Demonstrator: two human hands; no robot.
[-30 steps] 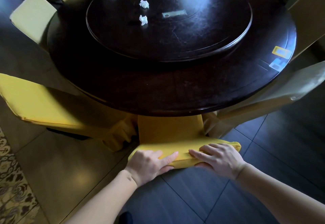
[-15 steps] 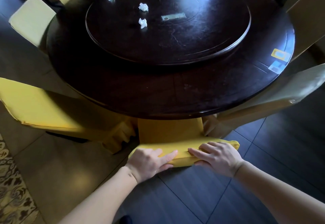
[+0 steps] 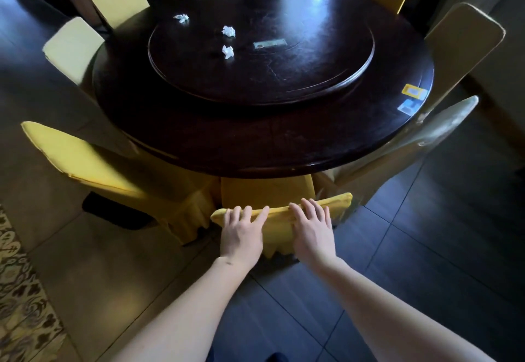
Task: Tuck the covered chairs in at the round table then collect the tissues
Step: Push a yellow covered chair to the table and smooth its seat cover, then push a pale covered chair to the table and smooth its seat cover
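Observation:
A dark round table [image 3: 255, 140] carries a round turntable [image 3: 284, 77]. Three crumpled white tissues lie on the turntable: one at the far left [image 3: 181, 18], one further right [image 3: 228, 31], one nearer me [image 3: 227, 51]. Directly in front of me a yellow-covered chair [image 3: 267, 194] sits with its seat under the table's rim. My left hand [image 3: 243, 234] and my right hand [image 3: 312, 226] rest side by side on the top of its backrest. Their fingers are straight and spread, pointing at the table, and neither closes around the cover.
Covered chairs ring the table: a yellow one at the near left [image 3: 85, 160] angled outward, a pale one at the near right [image 3: 412, 146], several more around the far side. Two small cards [image 3: 413, 92] lie at the table's right edge. A patterned rug [image 3: 20, 290] borders the floor at left.
My hands have let go of the backrest top: the fingers, curled inward over it before, now lie flat and point forward. The view has pulled back and shows more of the table.

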